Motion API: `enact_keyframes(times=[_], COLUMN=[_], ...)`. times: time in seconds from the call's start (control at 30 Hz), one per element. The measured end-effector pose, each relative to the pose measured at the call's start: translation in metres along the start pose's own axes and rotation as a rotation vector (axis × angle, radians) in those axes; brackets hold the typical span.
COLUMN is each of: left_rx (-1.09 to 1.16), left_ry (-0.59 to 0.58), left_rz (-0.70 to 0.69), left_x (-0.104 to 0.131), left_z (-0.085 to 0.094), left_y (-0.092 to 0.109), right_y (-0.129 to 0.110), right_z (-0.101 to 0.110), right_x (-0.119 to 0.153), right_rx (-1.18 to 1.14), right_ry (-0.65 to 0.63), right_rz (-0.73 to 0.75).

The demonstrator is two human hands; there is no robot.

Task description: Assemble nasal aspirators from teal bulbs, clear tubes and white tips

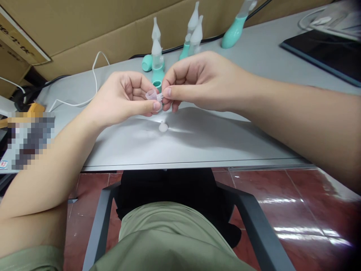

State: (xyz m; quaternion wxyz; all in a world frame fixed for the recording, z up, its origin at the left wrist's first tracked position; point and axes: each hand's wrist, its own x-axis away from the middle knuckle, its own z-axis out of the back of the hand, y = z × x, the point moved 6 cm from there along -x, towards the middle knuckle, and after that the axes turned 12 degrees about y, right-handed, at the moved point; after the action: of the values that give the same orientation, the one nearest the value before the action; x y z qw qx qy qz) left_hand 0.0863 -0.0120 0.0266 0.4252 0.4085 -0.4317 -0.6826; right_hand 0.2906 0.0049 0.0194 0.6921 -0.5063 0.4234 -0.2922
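My left hand point(126, 94) holds a clear plastic piece point(151, 95) with a cup-like end between thumb and fingers. From the right, my right hand point(191, 84) pinches the small side part of that same piece. Just behind the fingers stands an open teal base point(156, 84), partly hidden by them. A small white translucent tip point(163, 126) rests on the grey table point(126, 145) in front of my hands.
Teal bottles with white pointed tips point(156, 51) stand behind my hands, and another teal bottle point(233, 34) leans farther right. A white cable point(95, 75) curves at left. A dark flat device point(324, 52) lies right. Cardboard point(113, 22) lines the back.
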Motion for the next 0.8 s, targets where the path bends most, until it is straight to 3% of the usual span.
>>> enact_keyframes(times=[0.2, 0.37, 0.67, 0.8], left_rx=[-0.035, -0.159, -0.307, -0.324], left_ry=[-0.015, -0.049, -0.08, -0.081], left_rz=[-0.01, -0.079, -0.223, -0.282], left_x=[0.0, 0.0, -0.001, 0.0], left_z=[0.005, 0.011, 0.006, 0.002], left_y=[-0.001, -0.006, -0.012, -0.011], right_y=[-0.002, -0.013, 0.009, 0.018], right_z=[0.011, 0.026, 0.013, 0.015], right_x=[-0.003, 0.0, -0.005, -0.011], right_rx=[-0.04, 0.179, 0.5, 0.483], right_ry=[0.038, 0.008, -0.116, -0.161], right_rz=[0.0, 0.051, 0.284, 0.243])
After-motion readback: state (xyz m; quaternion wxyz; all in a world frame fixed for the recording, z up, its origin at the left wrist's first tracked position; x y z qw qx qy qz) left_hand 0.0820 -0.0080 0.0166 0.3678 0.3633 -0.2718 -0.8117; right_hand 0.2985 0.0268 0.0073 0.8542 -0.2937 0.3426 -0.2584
